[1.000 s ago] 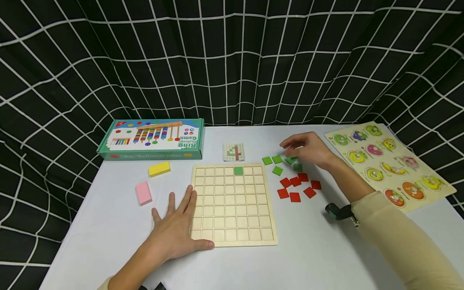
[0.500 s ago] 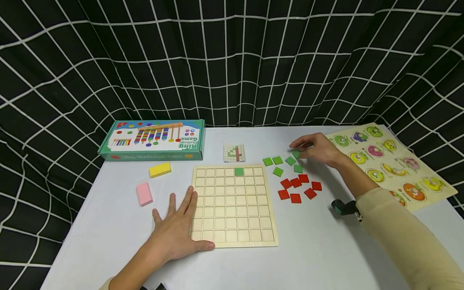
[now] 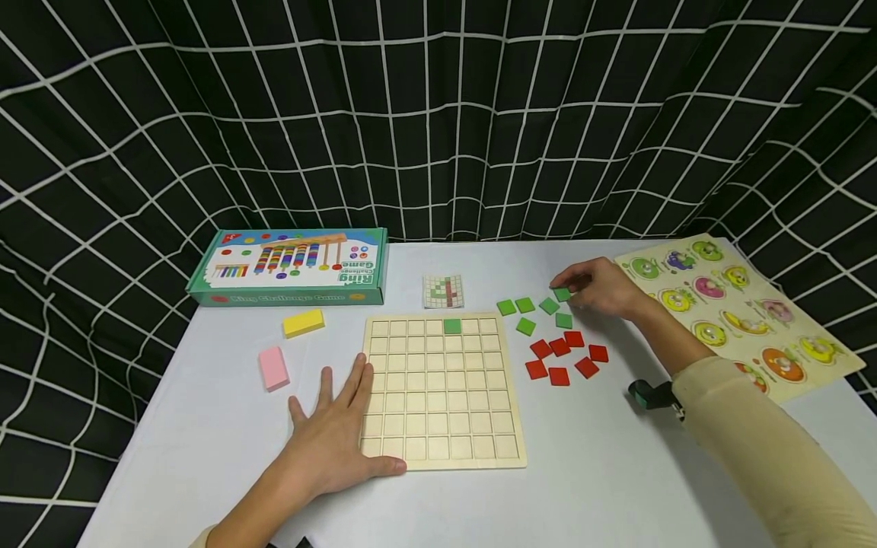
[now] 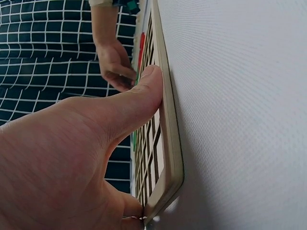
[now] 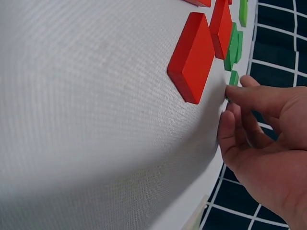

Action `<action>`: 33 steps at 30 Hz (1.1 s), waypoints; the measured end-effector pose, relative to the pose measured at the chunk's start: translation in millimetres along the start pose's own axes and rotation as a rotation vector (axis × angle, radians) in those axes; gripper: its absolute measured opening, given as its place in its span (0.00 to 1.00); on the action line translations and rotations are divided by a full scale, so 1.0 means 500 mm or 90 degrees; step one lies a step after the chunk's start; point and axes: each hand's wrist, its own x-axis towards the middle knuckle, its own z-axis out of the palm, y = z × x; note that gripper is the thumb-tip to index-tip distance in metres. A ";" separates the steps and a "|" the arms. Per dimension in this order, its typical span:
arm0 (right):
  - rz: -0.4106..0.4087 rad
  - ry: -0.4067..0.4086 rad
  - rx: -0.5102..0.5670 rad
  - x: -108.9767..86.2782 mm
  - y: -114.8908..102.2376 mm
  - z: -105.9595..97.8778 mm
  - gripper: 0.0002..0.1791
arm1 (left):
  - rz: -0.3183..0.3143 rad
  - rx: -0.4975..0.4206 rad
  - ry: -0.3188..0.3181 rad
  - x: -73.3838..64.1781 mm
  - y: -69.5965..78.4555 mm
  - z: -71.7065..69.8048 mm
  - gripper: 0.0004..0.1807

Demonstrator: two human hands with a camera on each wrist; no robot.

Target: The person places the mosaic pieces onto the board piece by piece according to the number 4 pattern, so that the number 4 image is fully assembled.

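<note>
Right hand (image 3: pixel 603 288) has its grip pinched on a green tile (image 3: pixel 562 294) at the far edge of the loose green tiles (image 3: pixel 526 306), thumb and fingertips (image 5: pixel 235 93) closing on its edge; in the head view the tile looks barely off the desk (image 3: pixel 205 426), if at all, so this reads as the pick-up step. Left hand (image 3: pixel 336 441) isn't gripping anything: it lies flat with fingers spread, palm on the desk, thumb (image 4: pixel 139 93) pressed along the near left edge of the wooden grid board (image 3: pixel 441 449), basically pinning it in place. One green tile (image 3: pixel 451 326) already sits in a cell of the board's top row, right of the middle, and every other cell is bare. A bunch of red tiles (image 3: pixel 565 358) lies just below the green ones, to the right of the board. A small pattern card (image 3: pixel 443 291) sits just beyond the board's far edge; it shows green and red squares, but the layout is too small to read. So the job looks barely started. My guess for the next move: lift the pinched tile clear, carry it left over the board, and drop it square into a cell, likely near the placed one if the card says so. It calls for keeping the tile flat so it seats inside the cell walls. A ring game box (image 3: pixel 288 266), a yellow block (image 3: pixel 302 322), a pink block (image 3: pixel 273 367) and an animal peg puzzle (image 3: pixel 743 312) sit around the edges, untouched.
</note>
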 end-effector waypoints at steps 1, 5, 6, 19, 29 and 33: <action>-0.001 0.000 -0.003 -0.001 -0.002 0.001 0.21 | 0.001 0.000 0.001 0.000 0.000 0.000 0.79; 0.002 0.002 -0.019 -0.003 -0.008 0.002 0.20 | 0.000 0.000 -0.001 -0.003 0.000 -0.001 0.79; 0.003 0.001 -0.021 -0.004 -0.009 0.002 0.20 | 0.000 0.001 -0.002 -0.004 0.000 -0.002 0.79; 0.005 0.008 -0.032 -0.010 -0.022 0.001 0.18 | -0.001 0.005 -0.003 -0.003 -0.001 0.001 0.79; 0.008 0.005 -0.005 -0.018 -0.044 -0.002 0.19 | 0.000 -0.006 -0.005 -0.003 -0.002 0.000 0.78; 0.024 0.011 0.008 -0.020 -0.062 0.004 0.18 | 0.001 -0.009 -0.002 -0.002 -0.002 -0.001 0.78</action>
